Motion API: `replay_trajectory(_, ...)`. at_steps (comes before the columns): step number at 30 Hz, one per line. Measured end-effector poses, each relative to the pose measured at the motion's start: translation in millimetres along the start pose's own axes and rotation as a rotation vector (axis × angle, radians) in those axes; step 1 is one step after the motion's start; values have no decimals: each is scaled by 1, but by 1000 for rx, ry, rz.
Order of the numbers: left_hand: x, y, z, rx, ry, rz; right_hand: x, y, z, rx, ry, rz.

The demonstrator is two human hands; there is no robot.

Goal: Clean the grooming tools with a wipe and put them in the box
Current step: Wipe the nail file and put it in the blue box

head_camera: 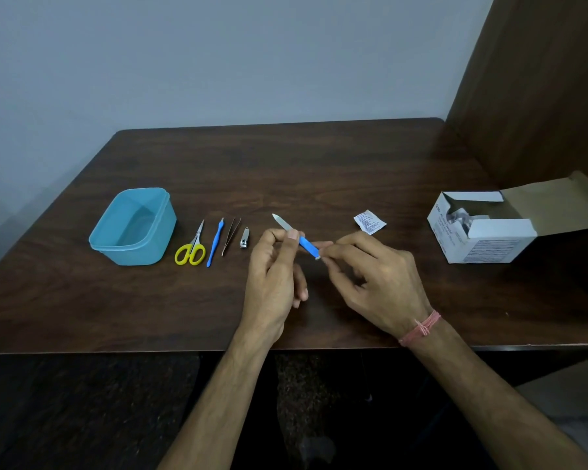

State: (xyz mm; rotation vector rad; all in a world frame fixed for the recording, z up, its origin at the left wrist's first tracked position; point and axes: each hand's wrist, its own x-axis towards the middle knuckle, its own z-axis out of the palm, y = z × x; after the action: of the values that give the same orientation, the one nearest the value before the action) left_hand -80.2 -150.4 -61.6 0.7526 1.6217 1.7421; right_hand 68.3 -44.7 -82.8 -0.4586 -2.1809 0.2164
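Table (319,157): dark brown wood, it carries all the things and fills the middle of the view
Carton (482,232): white cardboard box at the far right of the table, its flap stands open and small packets show inside
Blue box (133,227): open plastic container at the left, without lid, nothing is seen inside it
Left hand (275,276): over the near middle of the table, thumb and forefinger pinch the nail file where the blade meets the handle, the other fingers are curled loosely
Right hand (374,276): just right of the left hand, thumb and forefinger pinch the near end of the file handle; whether a wipe is between the fingertips I cannot tell; a pink thread band is on the wrist
Nail file (302,241): blue handle and metal blade, held above the table between both hands, the blade points far and left
Scissors (191,249): yellow handles, lying just right of the blue box
Blue pusher tool (215,242): thin, lying right of the scissors
Tweezers (231,235): dark, lying right of the pusher tool
Nail clipper (245,238): small, metal, right of the tweezers and near the left hand
Wipe sachet (369,222): small white packet, lying on the table far from the right hand, between the hands and the carton
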Motion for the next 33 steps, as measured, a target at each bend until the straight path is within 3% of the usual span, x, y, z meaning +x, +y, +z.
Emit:
replay_trajectory(12,3,-1,0,-108,-78,20,1,-3,1,-15,-71,-74)
replay_trajectory(18,2,-1,-2,-100,-90,14,2,-2,0,-103,-23,-127)
replay_trajectory(26,3,0,-5,-115,-139,23,5,-7,-3,26,81,-39)
replay_trajectory(33,5,-3,-2,-85,-79,-11,5,-3,-4,80,92,65)
